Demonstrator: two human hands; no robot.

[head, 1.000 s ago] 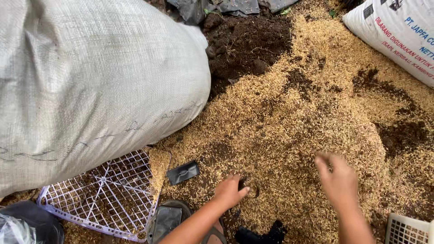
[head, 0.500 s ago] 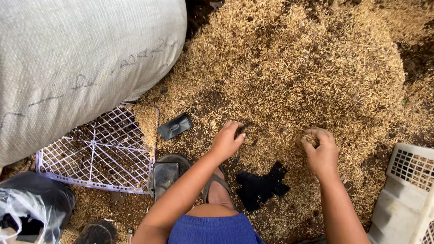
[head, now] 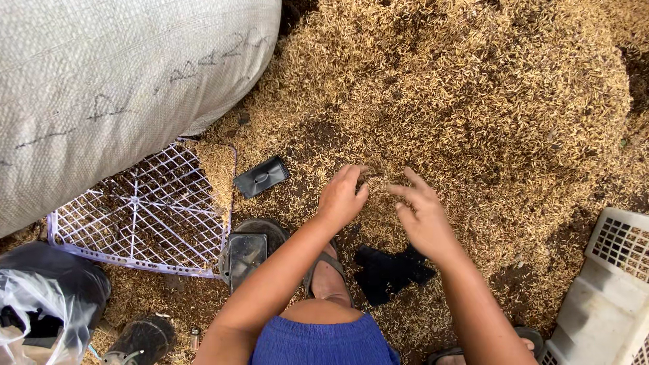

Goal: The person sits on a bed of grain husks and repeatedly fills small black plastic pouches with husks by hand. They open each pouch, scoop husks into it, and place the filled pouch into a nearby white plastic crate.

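A wide heap of tan rice husks [head: 473,101] covers the ground ahead of me. My left hand [head: 343,196] rests on the heap's near edge, fingers curled into the husks. My right hand [head: 420,213] is close beside it, fingers spread and slightly bent, touching the same patch of husks. The two hands nearly meet at a small clump between them. Whether either hand grips husks I cannot tell for sure. A crumpled black plastic piece [head: 392,270] lies just below my hands, next to my sandalled foot [head: 328,274].
A large filled white woven sack [head: 115,88] lies at the left. Below it a purple plastic grid tray [head: 145,216] holds husks. A small black square pot [head: 261,176] and a black container [head: 245,255] lie near. A white crate [head: 602,297] stands at the right, a plastic bag [head: 40,304] at bottom left.
My hands have come together from apart, the right one moving left to the left hand's patch. The view has tilted down and closer, showing my knee and foot.
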